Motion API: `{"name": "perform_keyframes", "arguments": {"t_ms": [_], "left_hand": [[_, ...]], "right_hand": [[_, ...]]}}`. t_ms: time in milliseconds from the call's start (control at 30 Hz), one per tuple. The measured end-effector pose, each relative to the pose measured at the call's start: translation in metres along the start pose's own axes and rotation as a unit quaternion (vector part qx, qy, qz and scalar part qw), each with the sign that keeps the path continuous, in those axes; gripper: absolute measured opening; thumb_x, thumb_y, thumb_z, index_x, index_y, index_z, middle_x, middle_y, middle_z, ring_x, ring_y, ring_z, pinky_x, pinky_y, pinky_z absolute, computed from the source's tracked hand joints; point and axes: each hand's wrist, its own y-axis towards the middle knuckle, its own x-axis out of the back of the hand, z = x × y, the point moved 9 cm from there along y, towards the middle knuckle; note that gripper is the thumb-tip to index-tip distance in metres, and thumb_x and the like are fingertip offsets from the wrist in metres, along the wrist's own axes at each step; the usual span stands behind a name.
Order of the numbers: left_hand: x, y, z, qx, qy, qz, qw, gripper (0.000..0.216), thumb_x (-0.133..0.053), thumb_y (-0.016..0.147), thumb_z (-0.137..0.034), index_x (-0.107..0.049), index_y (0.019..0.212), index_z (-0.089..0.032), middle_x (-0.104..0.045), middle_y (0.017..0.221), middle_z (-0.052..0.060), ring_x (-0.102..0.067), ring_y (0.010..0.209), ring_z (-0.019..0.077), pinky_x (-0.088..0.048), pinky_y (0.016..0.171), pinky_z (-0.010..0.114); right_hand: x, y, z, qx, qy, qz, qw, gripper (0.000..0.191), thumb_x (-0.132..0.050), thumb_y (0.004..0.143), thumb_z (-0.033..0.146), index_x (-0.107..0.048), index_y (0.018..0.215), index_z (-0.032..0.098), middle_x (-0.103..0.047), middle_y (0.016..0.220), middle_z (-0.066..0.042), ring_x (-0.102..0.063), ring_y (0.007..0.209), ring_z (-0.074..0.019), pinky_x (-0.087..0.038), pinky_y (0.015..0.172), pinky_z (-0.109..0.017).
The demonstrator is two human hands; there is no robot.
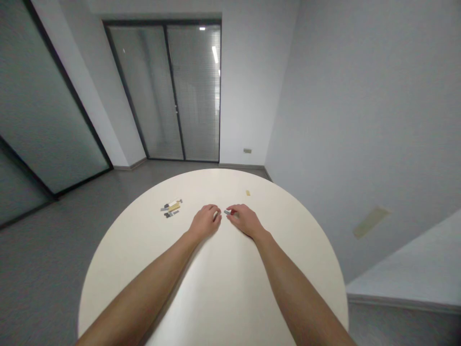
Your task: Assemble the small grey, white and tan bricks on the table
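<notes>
**Gray piece pinched mid-desk, pointing left**

Hands well inside round desk [306, 269] rim, room to move both sides. Right hand [245, 220]: grip closed on gray piece [226, 212], long axis roughly left-right, free end toward left hand [205, 221]. Left grip fingers curled, too small to tell if holding anything. Parts pile [174, 207] off left; yellow piece [248, 192] beyond right hand.
</notes>
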Motion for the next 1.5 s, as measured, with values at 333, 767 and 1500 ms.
{"name": "perform_keyframes", "arguments": {"t_ms": [333, 767, 1500], "left_hand": [[0.001, 0.000, -0.002, 0.001, 0.007, 0.000, 1.000, 0.022, -0.051, 0.094, -0.028, -0.067, 0.108, -0.021, -0.068, 0.117, 0.008, -0.059, 0.112, 0.0242, -0.047, 0.099, 0.037], [0.002, -0.001, -0.003, -0.005, 0.001, -0.009, 1.000, 0.021, -0.051, 0.094, -0.027, -0.066, 0.107, -0.021, -0.067, 0.115, 0.008, -0.059, 0.110, 0.0234, -0.047, 0.098, 0.037], [0.001, -0.002, -0.002, -0.003, -0.016, 0.002, 1.000, 0.022, -0.051, 0.094, -0.028, -0.066, 0.108, -0.022, -0.066, 0.123, 0.008, -0.058, 0.117, 0.0238, -0.046, 0.104, 0.039]], "right_hand": [[-0.005, -0.001, 0.011, 0.058, -0.027, 0.018, 0.998, 0.025, -0.062, 0.091, 0.024, -0.072, 0.114, 0.019, -0.073, 0.108, -0.006, -0.061, 0.104, -0.0201, -0.047, 0.095, -0.030], [-0.016, 0.004, 0.001, 0.017, -0.126, 0.051, 0.990, 0.052, -0.051, 0.097, 0.041, -0.052, 0.144, 0.017, -0.057, 0.143, -0.011, -0.049, 0.131, -0.0246, -0.036, 0.112, -0.038], [-0.034, 0.052, -0.015, -0.067, -0.198, 0.090, 0.974, 0.062, -0.042, 0.096, 0.046, -0.041, 0.149, 0.012, -0.048, 0.150, -0.014, -0.042, 0.131, -0.0327, -0.034, 0.106, -0.042]]}}
